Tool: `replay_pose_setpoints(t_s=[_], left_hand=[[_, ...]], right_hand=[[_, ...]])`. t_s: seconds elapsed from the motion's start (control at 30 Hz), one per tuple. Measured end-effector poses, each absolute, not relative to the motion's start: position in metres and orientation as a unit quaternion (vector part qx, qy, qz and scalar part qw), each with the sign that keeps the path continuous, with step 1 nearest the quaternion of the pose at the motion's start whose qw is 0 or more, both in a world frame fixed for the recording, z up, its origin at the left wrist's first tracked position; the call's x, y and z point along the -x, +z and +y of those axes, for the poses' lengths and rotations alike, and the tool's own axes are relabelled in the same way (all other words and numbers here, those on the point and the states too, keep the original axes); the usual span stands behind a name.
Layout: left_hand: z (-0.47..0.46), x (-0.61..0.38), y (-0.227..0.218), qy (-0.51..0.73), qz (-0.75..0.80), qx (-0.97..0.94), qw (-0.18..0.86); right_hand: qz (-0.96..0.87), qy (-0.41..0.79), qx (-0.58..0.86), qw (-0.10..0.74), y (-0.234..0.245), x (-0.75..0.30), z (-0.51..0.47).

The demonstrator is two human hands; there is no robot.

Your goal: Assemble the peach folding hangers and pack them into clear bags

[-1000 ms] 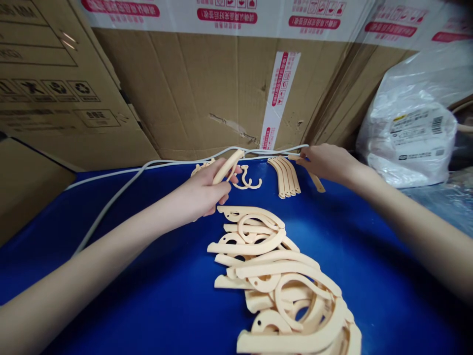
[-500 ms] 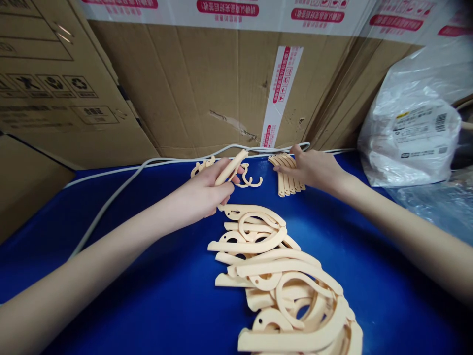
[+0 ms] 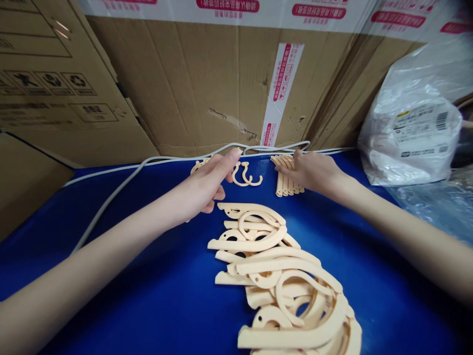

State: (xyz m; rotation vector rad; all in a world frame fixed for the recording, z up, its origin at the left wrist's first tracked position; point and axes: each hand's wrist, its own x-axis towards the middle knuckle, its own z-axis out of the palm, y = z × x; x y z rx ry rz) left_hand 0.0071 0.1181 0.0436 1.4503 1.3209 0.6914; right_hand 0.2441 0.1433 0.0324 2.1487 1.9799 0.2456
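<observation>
A long heap of cream plastic hanger parts point(image 3: 281, 281) lies on the blue table top point(image 3: 155, 276) in front of me. My left hand point(image 3: 205, 187) reaches toward the back, forefinger stretched out beside two small cream hooks point(image 3: 247, 176); its lower fingers are partly curled and I see no part in it. More cream pieces point(image 3: 200, 165) show just behind it. My right hand point(image 3: 314, 171) lies with fingers flat on a neat row of curved cream arms point(image 3: 286, 182).
Large cardboard boxes point(image 3: 221, 84) stand along the table's back edge. A grey cable point(image 3: 121, 190) runs along their foot and down the left. A white plastic bag point(image 3: 410, 133) sits at the back right, with clear film point(image 3: 439, 207) below it.
The curved cream piece seen in my left hand is no longer visible there and that hand has stretched forward. My right hand moved left onto the row of arms and squared them up.
</observation>
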Motion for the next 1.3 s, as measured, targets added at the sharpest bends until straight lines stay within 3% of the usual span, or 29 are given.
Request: replay_pose_setpoints(t_s=[0.23,0.33,0.4,0.47,0.53,0.6,0.8,0.93,1.0,1.07,1.13,1.23,1.3], left_hand=[[0.115,-0.007,0.060,0.281,0.544,-0.597,0.518],[0.116,-0.005,0.060,0.331,0.519,-0.597,0.515],[0.114,-0.006,0.059,0.362,0.497,-0.592,0.521],[0.110,-0.008,0.058,0.369,0.480,-0.589,0.535],[0.105,-0.011,0.058,0.364,0.470,-0.587,0.549],[0.101,-0.012,0.060,0.368,0.463,-0.597,0.542],[0.104,-0.008,0.072,0.397,0.451,-0.698,0.390],[0.100,-0.011,0.077,0.364,0.440,-0.765,0.297],[0.097,-0.015,0.076,0.365,0.429,-0.792,0.237],[0.098,-0.021,0.072,0.377,0.422,-0.802,0.189],[0.106,-0.028,0.067,0.384,0.423,-0.799,0.187],[0.130,-0.038,0.054,0.347,0.457,-0.767,0.288],[0.149,-0.044,0.044,0.299,0.470,-0.763,0.328]], right_hand=[[0.668,0.113,-0.732,0.069,0.033,-0.246,0.142],[0.703,0.098,-0.704,-0.022,0.042,-0.240,0.133],[0.763,-0.025,-0.631,-0.136,0.048,-0.231,0.122],[0.792,-0.220,-0.509,-0.256,0.051,-0.219,0.111],[0.767,-0.362,-0.421,-0.322,0.054,-0.211,0.102],[0.734,-0.410,-0.410,-0.352,0.058,-0.209,0.099],[0.762,-0.247,-0.468,-0.372,0.073,-0.231,0.108],[0.828,0.034,-0.497,-0.258,0.075,-0.234,0.109],[0.828,0.096,-0.519,-0.187,0.076,-0.233,0.108],[0.830,0.021,-0.523,-0.193,0.077,-0.233,0.110],[0.806,-0.132,-0.505,-0.277,0.080,-0.239,0.115],[0.708,-0.313,-0.493,-0.398,0.085,-0.250,0.125],[0.659,-0.367,-0.499,-0.428,0.086,-0.256,0.130]])
